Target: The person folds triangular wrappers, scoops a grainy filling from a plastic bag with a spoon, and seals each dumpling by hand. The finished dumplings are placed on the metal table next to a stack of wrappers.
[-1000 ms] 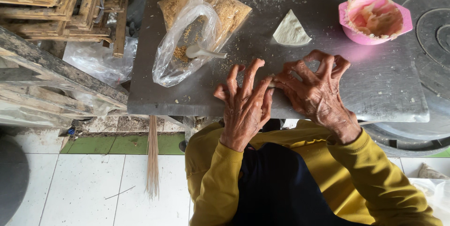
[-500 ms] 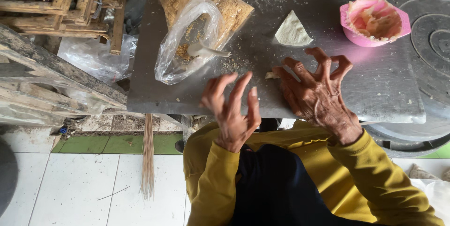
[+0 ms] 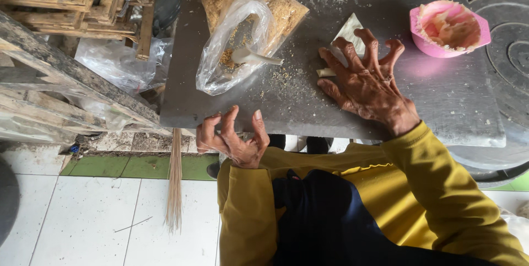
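Pale folded wrapper point(image 3: 348, 33) (triangular), right hand point(image 3: 368, 83) touching

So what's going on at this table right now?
A person in yellow sleeves sits at a grey slab table. The right hand, fingers spread, rests on a small pale rolled piece beside a folded white wrapper. The left hand is curled, palm up, at the table's near edge, holding nothing visible. A clear plastic bag of brown crumbs with a white spoon inside lies further back, crumbs scattered around it. A pink bowl sits on the right.
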